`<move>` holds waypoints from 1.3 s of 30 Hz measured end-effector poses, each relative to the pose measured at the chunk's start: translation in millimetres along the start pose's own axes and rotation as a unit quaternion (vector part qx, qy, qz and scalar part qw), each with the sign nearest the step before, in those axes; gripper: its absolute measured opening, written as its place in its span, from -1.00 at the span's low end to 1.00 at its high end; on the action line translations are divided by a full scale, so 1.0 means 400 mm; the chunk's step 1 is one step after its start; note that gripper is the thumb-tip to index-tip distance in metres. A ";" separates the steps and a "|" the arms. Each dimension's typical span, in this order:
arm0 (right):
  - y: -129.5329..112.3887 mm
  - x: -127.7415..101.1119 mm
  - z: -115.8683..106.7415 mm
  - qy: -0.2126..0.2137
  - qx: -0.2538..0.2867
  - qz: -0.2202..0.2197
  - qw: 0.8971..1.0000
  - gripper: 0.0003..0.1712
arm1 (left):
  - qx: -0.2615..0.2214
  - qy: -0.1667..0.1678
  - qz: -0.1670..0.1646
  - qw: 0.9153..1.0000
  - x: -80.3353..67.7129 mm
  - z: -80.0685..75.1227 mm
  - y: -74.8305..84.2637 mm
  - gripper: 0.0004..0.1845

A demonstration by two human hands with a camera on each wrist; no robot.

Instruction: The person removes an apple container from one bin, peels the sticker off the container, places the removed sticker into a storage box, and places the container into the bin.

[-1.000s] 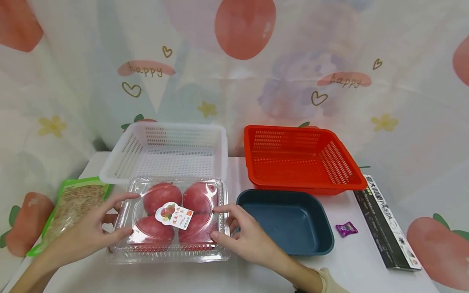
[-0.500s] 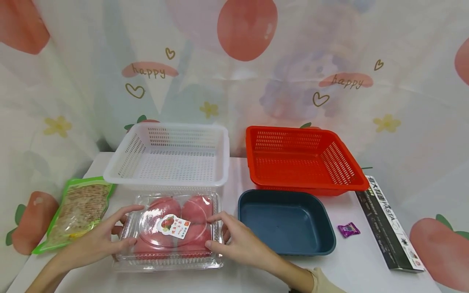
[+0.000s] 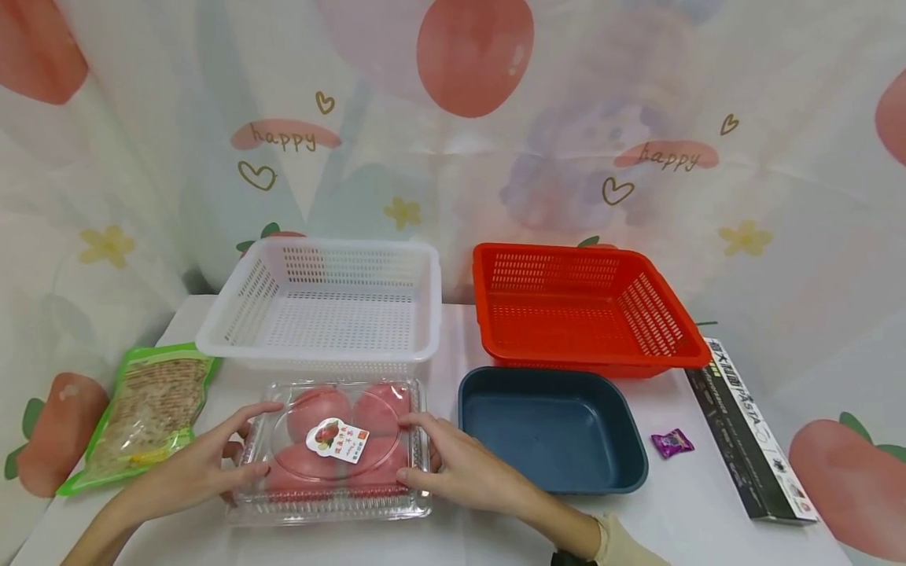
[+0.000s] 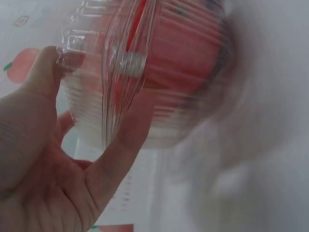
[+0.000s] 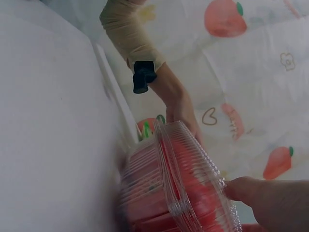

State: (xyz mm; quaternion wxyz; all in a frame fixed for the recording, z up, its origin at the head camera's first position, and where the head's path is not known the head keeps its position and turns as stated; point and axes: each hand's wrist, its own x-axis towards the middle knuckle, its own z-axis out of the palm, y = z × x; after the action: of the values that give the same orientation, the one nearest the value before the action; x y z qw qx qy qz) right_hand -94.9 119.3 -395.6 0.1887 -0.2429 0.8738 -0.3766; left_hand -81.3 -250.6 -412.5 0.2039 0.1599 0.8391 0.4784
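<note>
A clear plastic clamshell box (image 3: 311,511) holds several round red fruits (image 3: 318,413), with a printed white sticker (image 3: 338,440) on its lid. My left hand (image 3: 187,475) grips its left side, fingers and thumb spread along the edge. At the opposite side my right hand (image 3: 467,468) holds it the same way, thumb nearer the front. In the left wrist view, the left thumb (image 4: 130,130) presses by the seam where lid and base meet. The right wrist view has the right hand (image 5: 270,200) against the lid side. The fruit is partly blurred by glare.
Behind the box stands a white basket (image 3: 318,351), with a red basket (image 3: 594,358) to its right. A dark blue basin (image 3: 559,440) sits beside my right hand. A green-edged food packet (image 3: 152,409) lies left. Rightward are a purple-wrapped candy (image 3: 672,443) and a black-and-white box (image 3: 750,440).
The box has come down and toward me, away from the front rim of the white basket, with both hands on it. Over the last half second it has shifted only slightly.
</note>
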 end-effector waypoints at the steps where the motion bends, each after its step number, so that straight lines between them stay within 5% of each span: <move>1: 0.001 0.002 -0.001 -0.002 -0.007 -0.003 1.000 -0.34 | 0.011 -0.001 -0.004 1.000 -0.001 -0.004 -0.001 -0.23; 5: 0.001 0.013 -0.006 -0.013 -0.035 -0.009 0.999 -0.32 | 0.075 0.003 0.006 0.997 -0.008 -0.030 0.000 -0.23; 10: -0.005 0.018 -0.013 -0.024 -0.070 0.000 0.997 -0.32 | 0.138 0.084 0.070 0.984 0.023 -0.044 -0.013 -0.26; 17: -0.015 0.026 -0.029 -0.021 -0.128 -0.009 0.991 -0.35 | 0.087 0.165 0.137 0.973 0.087 -0.021 -0.051 -0.43; 20: -0.025 0.035 -0.044 0.006 -0.153 -0.042 0.987 -0.45 | 0.050 0.172 0.144 0.973 0.106 -0.013 -0.060 -0.49; 25: -0.055 0.071 -0.068 0.046 -0.141 -0.157 0.976 -0.54 | -0.008 0.163 0.170 0.972 0.129 -0.005 -0.075 -0.53; 29: -0.085 0.111 -0.070 0.020 -0.123 -0.219 0.968 -0.55 | -0.034 0.159 0.197 0.967 0.140 -0.002 -0.087 -0.53; 34: -0.121 0.159 -0.045 -0.028 -0.172 -0.248 0.953 -0.55 | -0.042 0.155 0.206 0.965 0.148 0.002 -0.093 -0.54; 39: -0.161 0.207 -0.009 -0.066 -0.251 -0.282 0.924 -0.56 | -0.043 0.147 0.196 0.968 0.150 0.001 -0.096 -0.53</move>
State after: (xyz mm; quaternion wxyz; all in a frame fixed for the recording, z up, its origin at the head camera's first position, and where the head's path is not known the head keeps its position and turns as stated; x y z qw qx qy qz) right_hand -145.8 36.0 -357.1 0.0652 -0.5428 0.8207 -0.1658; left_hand -135.9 -241.4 -457.4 -0.0130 0.2403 0.7905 0.5632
